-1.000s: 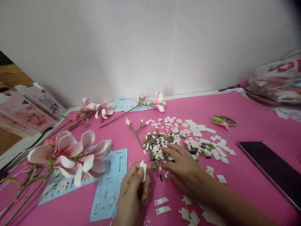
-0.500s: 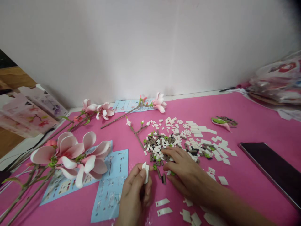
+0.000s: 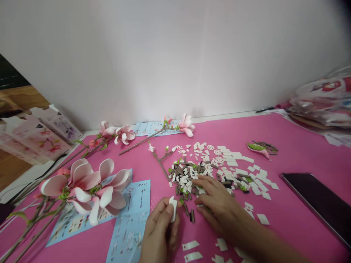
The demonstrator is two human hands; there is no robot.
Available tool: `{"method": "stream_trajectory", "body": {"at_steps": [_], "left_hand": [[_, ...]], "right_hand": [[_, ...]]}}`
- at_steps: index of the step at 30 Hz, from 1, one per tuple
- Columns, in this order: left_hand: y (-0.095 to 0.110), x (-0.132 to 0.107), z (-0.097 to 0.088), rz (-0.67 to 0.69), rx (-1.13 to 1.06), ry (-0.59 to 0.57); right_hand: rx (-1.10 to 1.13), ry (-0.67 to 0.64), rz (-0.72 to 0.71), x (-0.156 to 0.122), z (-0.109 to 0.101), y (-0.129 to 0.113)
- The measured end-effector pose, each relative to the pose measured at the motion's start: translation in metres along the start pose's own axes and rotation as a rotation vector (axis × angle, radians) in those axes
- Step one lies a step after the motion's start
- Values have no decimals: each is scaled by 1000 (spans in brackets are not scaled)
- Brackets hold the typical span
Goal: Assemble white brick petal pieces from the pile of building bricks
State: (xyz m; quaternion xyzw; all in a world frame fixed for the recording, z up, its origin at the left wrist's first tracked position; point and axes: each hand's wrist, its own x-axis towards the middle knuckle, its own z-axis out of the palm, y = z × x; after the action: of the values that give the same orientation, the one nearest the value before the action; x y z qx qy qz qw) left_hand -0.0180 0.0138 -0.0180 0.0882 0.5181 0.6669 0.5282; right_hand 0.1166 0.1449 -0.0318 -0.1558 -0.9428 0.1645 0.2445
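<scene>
A small white plastic piece [image 3: 173,209] is pinched between the thumb and fingers of my left hand [image 3: 161,228], low in the middle of the view. To its right, my right hand [image 3: 216,202] reaches over the near side of a heap of loose building pieces [image 3: 189,173], coloured white, brown, black and green. The fingers of that hand are apart and its fingertips rest among the pieces; what lies under them is partly hidden. Two slanted white pieces [image 3: 192,251] lie on the pink surface [image 3: 164,160] between my forearms.
On the left, assembled pink flowers [image 3: 85,179] partly cover blue instruction sheets [image 3: 131,215]. A bare branch [image 3: 161,162] lies behind the heap, flat white pieces [image 3: 233,155] to its right. A phone [image 3: 318,201] is far right; boxes [image 3: 33,135] stand left, plastic bags [image 3: 323,98] back right.
The whole view has shifted slightly, with things now sitting a little lower. My left hand still grips the white piece; my right fingers have moved little over the heap.
</scene>
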Motion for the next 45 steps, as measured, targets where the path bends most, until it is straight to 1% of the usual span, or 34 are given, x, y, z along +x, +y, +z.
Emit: {"method": "stream_trajectory", "body": {"at_steps": [3, 6, 11, 16, 20, 23, 25, 30, 32, 34, 36, 38, 40, 42, 45], "left_hand": [[-1, 2, -2, 1, -4, -29], [-2, 3, -2, -5, 6, -23], [-3, 4, -3, -7, 1, -16], [-3, 5, -2, -8, 2, -18], [-3, 6, -2, 3, 4, -32], [-4, 6, -3, 0, 1, -34], [-4, 6, -3, 1, 14, -31], [-5, 6, -4, 3, 48, -44], [-7, 6, -4, -8, 46, -48], [-8, 7, -3, -18, 34, -63], [-8, 7, -3, -19, 30, -78], [-9, 7, -2, -30, 46, -79], [-9, 7, -2, -59, 68, -92], [-10, 7, -2, -78, 80, -128], [-9, 4, -2, -45, 135, -161]], "right_hand": [[15, 27, -5, 1, 2, 0], [57, 36, 0, 0, 3, -1], [62, 8, 30, -3, -4, -1], [41, -22, 25, -3, -8, 1], [23, 18, 8, -2, -7, 4], [8, 71, 53, -2, -7, 5], [9, 82, 75, -2, -8, 6], [44, 16, 8, -2, -7, 1], [31, -3, 6, -1, -6, -1], [24, -2, 10, 0, -5, -1], [36, 28, -13, 1, -6, 0], [82, 84, -35, 1, -8, 0], [186, 115, -4, 1, -11, -1], [323, 88, 84, 1, -16, -4], [520, 2, 181, 2, -23, -8]]}}
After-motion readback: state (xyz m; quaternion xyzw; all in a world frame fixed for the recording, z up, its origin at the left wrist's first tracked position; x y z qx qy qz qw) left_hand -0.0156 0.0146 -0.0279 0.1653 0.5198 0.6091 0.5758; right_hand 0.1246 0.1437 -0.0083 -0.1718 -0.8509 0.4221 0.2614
